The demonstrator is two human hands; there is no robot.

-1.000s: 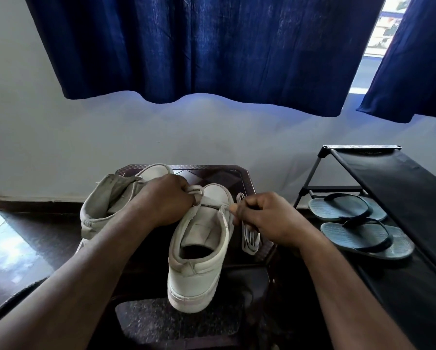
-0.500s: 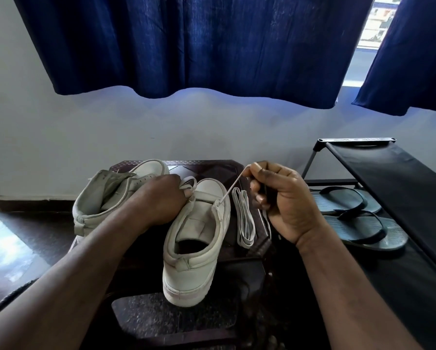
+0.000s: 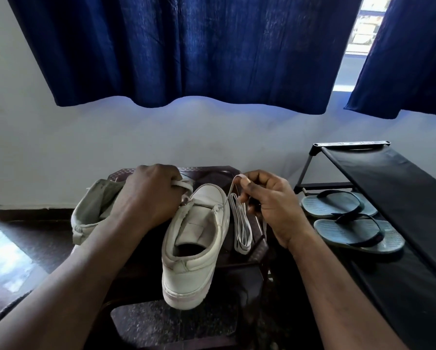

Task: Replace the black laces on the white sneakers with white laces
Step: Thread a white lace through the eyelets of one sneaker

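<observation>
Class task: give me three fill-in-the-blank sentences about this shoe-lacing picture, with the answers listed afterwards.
1. The right hand pinches a white ____ leading up from the sneaker.
2. A folded lace lies on the sneaker's ____ side.
3. The curtain above is dark ____.
Missing words: lace; right; blue.

- The right hand (image 3: 270, 205) has lifted from the sneaker's (image 3: 196, 248) eyelet toward one o'clock.
- The white lace (image 3: 230, 189) now stretches from that eyelet up to its fingers (image 3: 246, 184).
</observation>
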